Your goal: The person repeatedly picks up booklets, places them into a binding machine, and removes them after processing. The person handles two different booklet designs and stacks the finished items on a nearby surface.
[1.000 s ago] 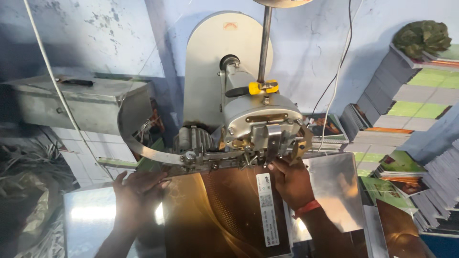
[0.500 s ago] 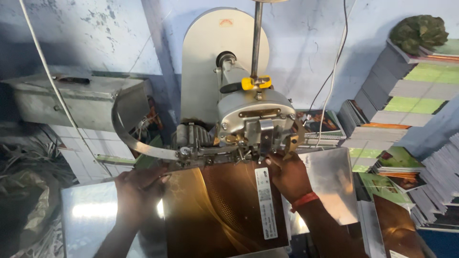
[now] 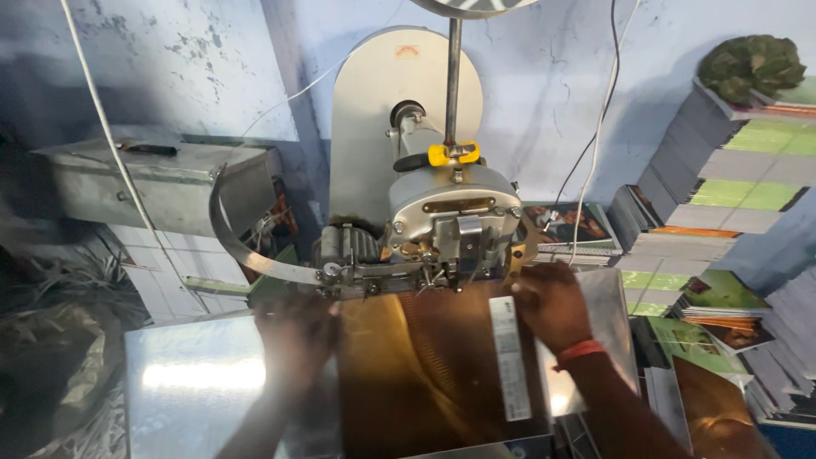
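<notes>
- Since the earlier picture, the view is being brought a little closer and lower; the left hand (image 3: 293,340) is being shifted along the near edge of the machine and is now blurred, while the right hand (image 3: 552,304) is being kept near the same spot.
- A glossy brown booklet (image 3: 425,374) is being held flat on the shiny metal table (image 3: 195,382), its far edge being pushed under the stitching head (image 3: 450,229).
- The booklet is being pressed by the right hand at its upper right corner, fingers curled down onto it; a red band is being worn at that wrist.
- The left hand is being laid at the booklet's upper left corner; whether its fingers are spread or closed cannot be told through the blur.
- As a judgement, the booklet is already being positioned under the head, but no finished staple is being shown, so the fastening seems not yet done.
- A curved metal strip (image 3: 246,246) is being led into the head from the left, close to the left hand.
- Little free room is being left at the far edge, where the head overhangs; open table is being left to the near left.
- Stacks of booklets (image 3: 722,187) are being kept to the right, well apart from the hands.
</notes>
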